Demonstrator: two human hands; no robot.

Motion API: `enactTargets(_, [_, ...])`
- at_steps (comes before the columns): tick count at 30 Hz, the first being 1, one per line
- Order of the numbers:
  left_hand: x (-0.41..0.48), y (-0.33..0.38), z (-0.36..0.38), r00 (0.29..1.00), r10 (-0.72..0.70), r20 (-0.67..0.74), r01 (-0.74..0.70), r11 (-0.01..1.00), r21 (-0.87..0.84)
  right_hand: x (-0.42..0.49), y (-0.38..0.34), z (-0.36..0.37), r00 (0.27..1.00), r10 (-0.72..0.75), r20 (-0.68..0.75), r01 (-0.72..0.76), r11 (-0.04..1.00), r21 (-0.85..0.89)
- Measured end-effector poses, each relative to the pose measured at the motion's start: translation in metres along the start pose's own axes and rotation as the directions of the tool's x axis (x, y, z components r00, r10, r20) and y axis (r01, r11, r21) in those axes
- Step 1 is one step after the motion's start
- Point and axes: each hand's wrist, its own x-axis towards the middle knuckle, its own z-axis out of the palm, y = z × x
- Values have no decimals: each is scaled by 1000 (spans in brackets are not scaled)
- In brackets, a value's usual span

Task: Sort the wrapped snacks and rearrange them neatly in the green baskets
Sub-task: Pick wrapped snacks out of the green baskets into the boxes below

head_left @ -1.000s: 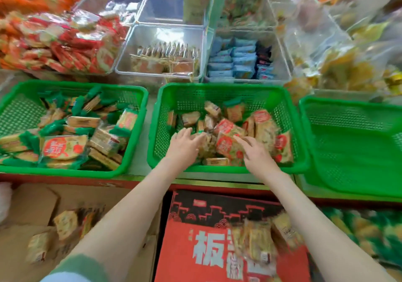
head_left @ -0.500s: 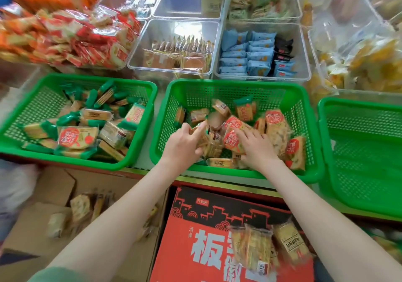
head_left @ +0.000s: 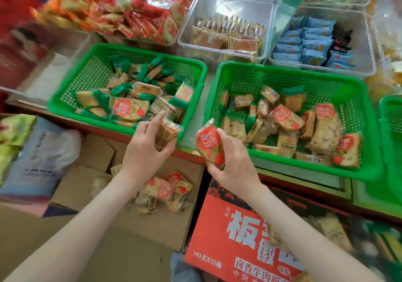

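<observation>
The left hand [head_left: 142,153] grips a brown wrapped snack [head_left: 166,132], the right hand [head_left: 236,166] a red-labelled pack [head_left: 207,143], fingers curled round each, outside the middle green basket [head_left: 282,67], probably for sorting.

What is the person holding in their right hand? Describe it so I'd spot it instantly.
Find the middle green basket, full of mixed packets. Just outside its near left corner, the right hand grips a wrapped snack. It has a big round red label, unlike the plain brown packet in the left hand.
</observation>
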Motion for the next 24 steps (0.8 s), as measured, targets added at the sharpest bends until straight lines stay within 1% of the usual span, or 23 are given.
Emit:
enactTargets(3, [-20,-48,-19,998,-55,29,53,995,80,0,-36,60,990,-44,132,39,998,43])
enactTargets(7, [-54,-112,-27,982,-155,110,142,983,117,-3,-55,142,932,-8,361,24,999,-41])
enactTargets(10, [-79,-147,-25,957,-233,173,211,968,133,-7,-57,188,846,89,526,-46,995,-94])
enactTargets(11, [-86,-156,-24,952,-244,186,220,966,138,-9,-55,201,816,117,566,-47,990,-136])
enactTargets(13, [-98,-168,-22,938,-267,222,243,961,129,-14,-50,218,762,167,626,-6,968,-252])
enactTargets(15, [-104,-171,-21,918,-294,266,277,956,100,-15,-47,224,734,205,648,-3,954,-300])
enactTargets(17, [-102,-164,-18,902,-303,308,309,950,31,-10,-51,216,740,207,640,-75,971,-227])
enactTargets(19, [-95,-148,-12,881,-311,355,369,923,-106,-3,-58,195,755,170,633,-197,980,-29])
enactTargets(20, [-91,-138,-7,865,-316,390,411,892,-188,1,-61,181,749,143,647,-266,959,96])
enactTargets(22, [-80,-114,4,830,-288,477,472,818,-328,3,-65,149,723,95,684,-409,857,314])
enactTargets(24, [-70,-90,18,796,-226,562,509,753,-417,1,-65,117,736,92,671,-501,740,448])
